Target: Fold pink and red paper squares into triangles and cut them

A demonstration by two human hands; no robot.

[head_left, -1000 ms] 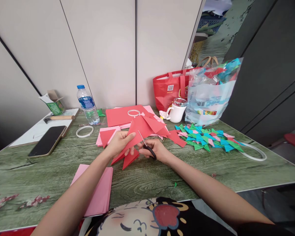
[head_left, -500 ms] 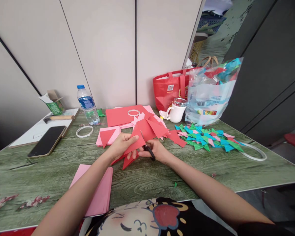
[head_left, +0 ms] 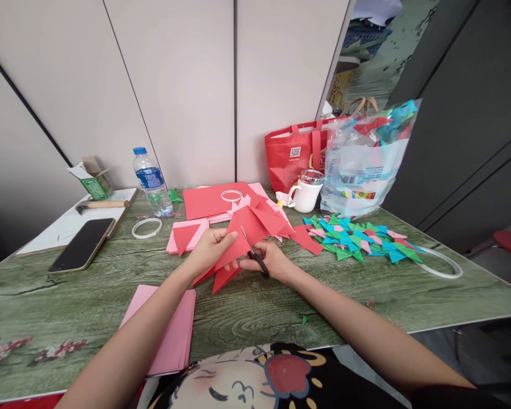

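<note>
Between finger and thumb, my left hand (head_left: 210, 248) grips a sheet of red paper (head_left: 237, 250) held above the table. My right hand (head_left: 273, 261) is closed around black-handled scissors (head_left: 259, 260), whose blades lie at the paper and point up and away from me. Cut red pieces (head_left: 225, 276) show below the held sheet, near my left fingers. Behind my hands is a pile of red and pink paper (head_left: 270, 218), with a red triangle (head_left: 186, 236) on a pink stack to its left. Some of my fingers are hidden behind the paper.
A pink paper stack (head_left: 174, 335) lies under my left forearm. Folded coloured pieces (head_left: 357, 238) and a white ring (head_left: 445, 264) are at right. A white mug (head_left: 306, 196), red bag (head_left: 281, 150), plastic bag (head_left: 357, 170), water bottle (head_left: 153, 187), phone (head_left: 83, 244) and hammer (head_left: 106, 204) stand or lie around.
The held red paper has shifted slightly against the scissors, and the blades look a little different in angle. My arms stay in nearly the same place.
</note>
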